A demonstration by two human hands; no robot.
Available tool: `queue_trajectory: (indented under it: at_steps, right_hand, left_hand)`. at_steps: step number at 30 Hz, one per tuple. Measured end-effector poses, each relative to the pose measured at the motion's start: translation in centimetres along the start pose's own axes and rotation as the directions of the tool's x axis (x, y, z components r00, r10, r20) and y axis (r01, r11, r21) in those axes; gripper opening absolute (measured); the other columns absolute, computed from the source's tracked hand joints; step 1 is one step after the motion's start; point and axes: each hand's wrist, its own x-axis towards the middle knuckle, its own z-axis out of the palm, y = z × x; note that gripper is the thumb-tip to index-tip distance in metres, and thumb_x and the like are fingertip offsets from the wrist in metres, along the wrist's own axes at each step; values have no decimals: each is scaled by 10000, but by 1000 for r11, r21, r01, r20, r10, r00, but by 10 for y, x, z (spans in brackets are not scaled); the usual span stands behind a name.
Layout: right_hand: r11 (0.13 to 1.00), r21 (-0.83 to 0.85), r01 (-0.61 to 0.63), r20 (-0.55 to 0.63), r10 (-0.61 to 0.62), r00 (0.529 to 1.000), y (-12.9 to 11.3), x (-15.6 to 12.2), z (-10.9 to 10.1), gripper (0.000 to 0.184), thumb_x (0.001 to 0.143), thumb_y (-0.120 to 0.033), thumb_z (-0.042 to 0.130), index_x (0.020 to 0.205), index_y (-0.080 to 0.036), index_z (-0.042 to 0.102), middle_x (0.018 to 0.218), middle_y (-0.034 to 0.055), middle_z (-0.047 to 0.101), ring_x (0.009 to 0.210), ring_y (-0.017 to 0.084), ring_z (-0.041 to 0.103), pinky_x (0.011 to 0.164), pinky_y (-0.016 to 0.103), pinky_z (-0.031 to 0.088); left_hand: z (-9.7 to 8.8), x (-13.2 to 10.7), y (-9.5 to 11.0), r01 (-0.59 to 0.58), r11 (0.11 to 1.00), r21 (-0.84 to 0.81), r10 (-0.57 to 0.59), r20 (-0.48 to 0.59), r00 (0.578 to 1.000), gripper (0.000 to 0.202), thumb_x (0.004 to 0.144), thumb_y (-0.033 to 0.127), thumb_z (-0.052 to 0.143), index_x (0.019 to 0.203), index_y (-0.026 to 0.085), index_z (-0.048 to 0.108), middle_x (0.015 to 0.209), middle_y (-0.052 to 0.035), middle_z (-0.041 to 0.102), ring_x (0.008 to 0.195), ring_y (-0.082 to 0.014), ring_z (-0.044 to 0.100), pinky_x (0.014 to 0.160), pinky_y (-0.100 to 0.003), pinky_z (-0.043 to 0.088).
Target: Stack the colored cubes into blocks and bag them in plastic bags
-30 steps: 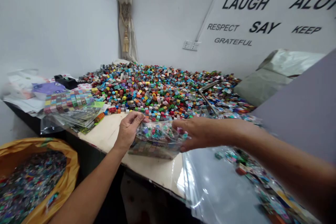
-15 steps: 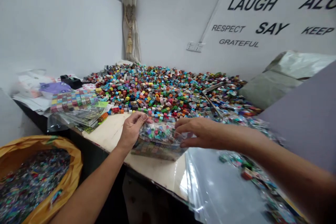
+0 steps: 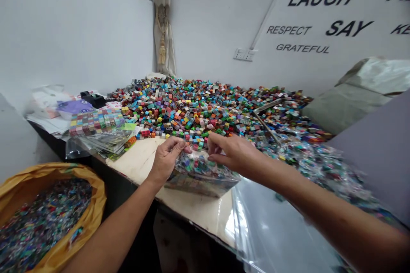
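My left hand [image 3: 168, 158] pinches the upper left edge of a clear plastic bag [image 3: 201, 185] at the table's front edge. Inside the bag, small shiny packets [image 3: 198, 165] of colourful bits lie over a flat layer with a patchwork of colours, blurred through the film. At the bag's upper right, my right hand [image 3: 229, 150] has its fingers curled in and thumb pressed toward them, closed on the bag's rim as far as I can see. Its fingertips are partly hidden.
Small coloured cubes [image 3: 192, 106] heap against the wall, with a metal frame [image 3: 267, 113] on them. Clear packets [image 3: 326, 166] and flat plastic bags [image 3: 282, 230] lie right. A yellow sack [image 3: 99, 192] of packets stands lower left. Booklets [image 3: 109, 143] and a tape dispenser [image 3: 92, 99] lie left.
My right hand has moved up and a little left along the bag, its spread fingers now curled at the rim. My left hand keeps its pinch. The view has swung slightly left.
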Motion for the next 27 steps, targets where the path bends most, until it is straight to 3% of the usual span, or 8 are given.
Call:
queue_trajectory:
  at_steps: [3,6,9,13,17,21,24,27]
  right_hand:
    - [996,83,-17,26,15,1000,5,4,6,237,807,-110,562,1026,-193,596,796,5,677,703,150,595,594,232,332]
    - [998,20,52,-6,-52,999,6,2,13,175,863,-129,475,810,-175,636,804,43,665,738,155,585,623,240,332]
    - [994,-90,59,-99,-68,993,7,-2,18,206,881,-148,443,782,-174,622,761,43,646,687,157,559,607,254,305]
    - [981,-171,93,-175,-124,977,7,-6,25,194,883,-144,451,764,-171,602,668,32,629,644,166,554,644,284,292]
    - [969,-168,181,-291,-225,930,9,-8,30,214,898,-142,441,743,-169,586,659,35,626,660,166,571,688,296,304]
    - [982,34,184,-365,-159,917,22,-18,9,97,875,-230,522,820,-183,587,778,34,662,728,166,590,678,268,350]
    - [978,195,79,-386,2,923,34,-30,-15,146,858,-337,552,867,-200,602,817,24,670,725,162,597,634,249,372]
    - [975,217,48,-222,2,975,39,-37,-24,150,847,-342,569,857,-210,639,771,10,680,691,158,605,602,240,365]
  left_hand:
    - [0,2,-2,-6,1000,15,6,2,1000,233,862,388,587,775,175,626,733,1,666,751,-138,613,754,-231,461]
    - [-4,3,2,0,998,64,-1,20,1000,262,871,403,562,764,170,614,749,-14,669,760,-150,614,752,-245,463]
    - [-8,3,23,-69,950,304,62,31,998,225,828,405,619,872,184,626,814,-26,679,809,-178,622,787,-278,457]
    - [8,6,63,-361,568,740,227,281,933,500,674,357,783,1117,197,614,1092,-93,669,1057,-288,574,949,-397,371]
    - [35,29,73,-476,252,842,-178,524,833,344,607,337,820,882,158,715,835,-116,707,862,-338,626,770,-383,406]
    - [39,50,56,-449,369,814,-370,572,733,102,701,328,739,752,239,740,688,-30,701,671,-214,622,585,-253,337]
    - [30,51,45,-450,442,776,-296,600,744,135,801,322,641,770,244,747,713,-16,714,659,-173,613,560,-229,302]
    - [23,44,39,-471,471,746,-210,614,761,239,854,365,571,766,225,743,717,-27,713,645,-162,600,550,-228,281]
